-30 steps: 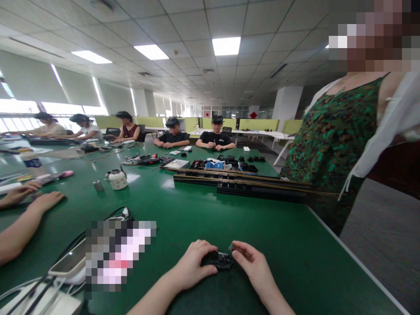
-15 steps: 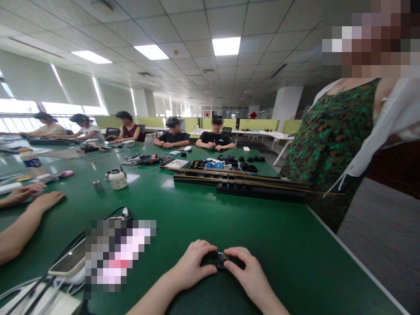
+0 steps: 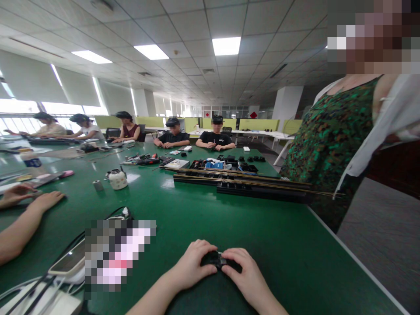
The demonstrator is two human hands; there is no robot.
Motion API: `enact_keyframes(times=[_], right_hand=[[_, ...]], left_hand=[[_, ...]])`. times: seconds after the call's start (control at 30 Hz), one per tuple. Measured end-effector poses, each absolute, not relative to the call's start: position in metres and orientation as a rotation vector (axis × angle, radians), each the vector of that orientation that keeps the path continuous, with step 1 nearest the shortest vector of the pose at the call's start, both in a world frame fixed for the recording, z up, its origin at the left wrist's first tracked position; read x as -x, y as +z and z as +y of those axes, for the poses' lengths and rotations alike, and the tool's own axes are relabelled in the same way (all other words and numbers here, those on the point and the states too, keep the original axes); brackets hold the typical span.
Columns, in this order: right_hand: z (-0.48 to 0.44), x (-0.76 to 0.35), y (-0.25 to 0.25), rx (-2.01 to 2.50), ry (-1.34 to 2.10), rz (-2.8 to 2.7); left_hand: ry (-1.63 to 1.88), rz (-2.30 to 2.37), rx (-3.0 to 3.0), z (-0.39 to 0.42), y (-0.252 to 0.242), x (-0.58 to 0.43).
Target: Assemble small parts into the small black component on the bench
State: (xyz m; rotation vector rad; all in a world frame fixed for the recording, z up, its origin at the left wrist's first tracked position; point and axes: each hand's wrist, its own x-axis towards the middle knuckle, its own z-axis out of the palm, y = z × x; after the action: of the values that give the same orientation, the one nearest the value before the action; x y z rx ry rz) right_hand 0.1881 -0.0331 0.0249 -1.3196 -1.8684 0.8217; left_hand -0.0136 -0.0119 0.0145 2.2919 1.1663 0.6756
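A small black part is held low over the green table, between my two hands. From the left, my left hand pinches it between thumb and fingers. My right hand grips its other end, thumb and fingertips closed on it. The fingers cover both ends, and the part's details are too small to make out.
Phones and cables lie at the left, near a person's forearm. A cream pot stands beyond. Long black rails with thin rods cross the table ahead. A person in a green patterned garment stands at the right.
My right hand's thumb and fingers have shifted slightly on the black part. The standing person's white sleeve tie has moved a little, and the hand at the far left has lifted slightly.
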Motion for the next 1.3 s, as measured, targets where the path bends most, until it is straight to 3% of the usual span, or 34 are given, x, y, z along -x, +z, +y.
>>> enact_keyframes(times=[1.3], right_hand=[[-0.0360,-0.1897,0.0252,1.429,0.888,-1.819]], left_hand=[[0.749,1.173,-2.219,-0.0129,0.0151,0.0128]])
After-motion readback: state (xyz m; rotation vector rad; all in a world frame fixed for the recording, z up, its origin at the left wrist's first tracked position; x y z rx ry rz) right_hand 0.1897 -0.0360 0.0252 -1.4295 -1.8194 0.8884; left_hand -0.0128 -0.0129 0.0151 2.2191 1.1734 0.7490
